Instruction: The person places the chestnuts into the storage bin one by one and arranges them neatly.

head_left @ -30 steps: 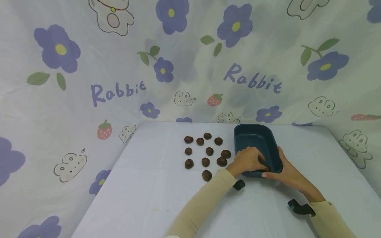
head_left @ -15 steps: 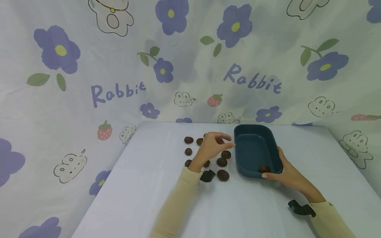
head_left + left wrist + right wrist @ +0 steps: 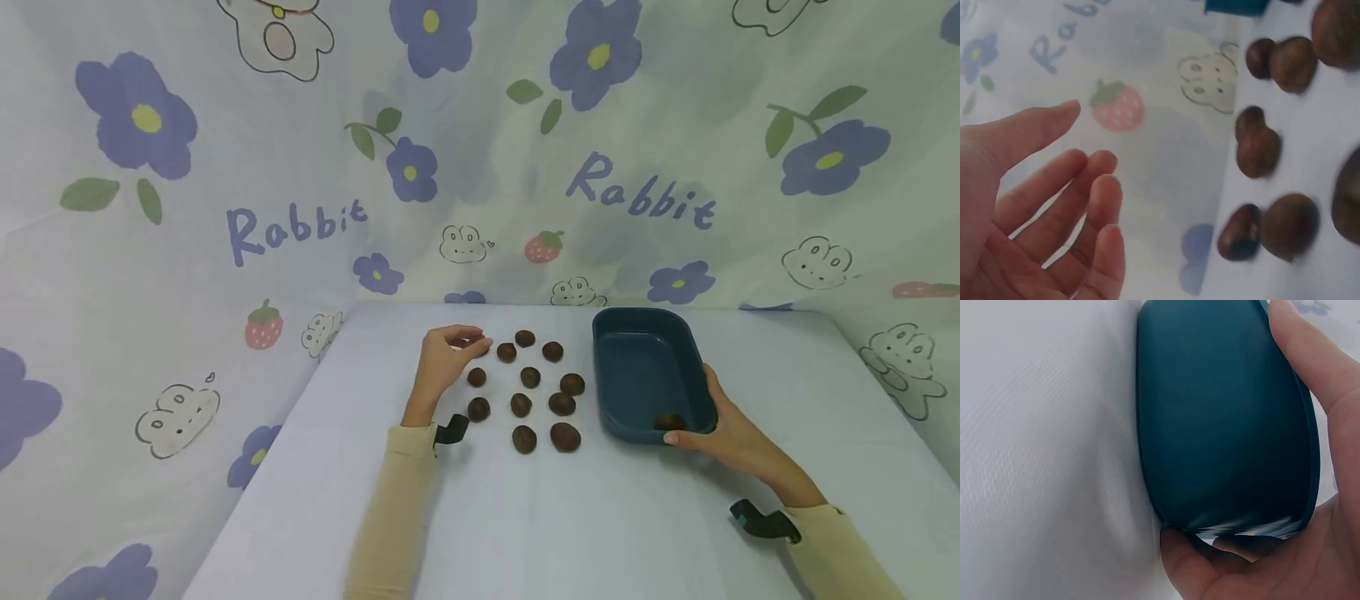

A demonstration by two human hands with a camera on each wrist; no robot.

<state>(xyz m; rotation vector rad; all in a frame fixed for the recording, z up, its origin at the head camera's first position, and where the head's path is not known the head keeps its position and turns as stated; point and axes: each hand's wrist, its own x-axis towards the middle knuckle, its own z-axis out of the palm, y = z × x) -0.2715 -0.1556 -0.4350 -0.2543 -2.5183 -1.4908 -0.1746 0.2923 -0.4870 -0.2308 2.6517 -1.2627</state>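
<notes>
Several brown chestnuts [image 3: 530, 377] lie in loose rows on the white table. My left hand [image 3: 442, 358] is over the far-left corner of the group, its thumb and fingers apart around a chestnut [image 3: 482, 348] that they partly hide. The left wrist view shows this hand [image 3: 1054, 206] with relaxed, spread fingers and nothing in them. To the right stands a dark teal rectangular dish [image 3: 641, 375] with one chestnut [image 3: 670, 422] in its near right corner. My right hand [image 3: 738, 437] grips that corner, thumb on the rim and fingers curled against the outside wall [image 3: 1222, 425].
A white cloth [image 3: 465, 167] printed with flowers and rabbits hangs behind the table [image 3: 510, 525] and along its sides. Dark curved pieces [image 3: 765, 522] stick out from both sleeves at the wrists.
My left hand has come out of the dish and moved left across the chestnuts to the far-left one. A chestnut now shows in the dish. My right hand keeps its hold.
</notes>
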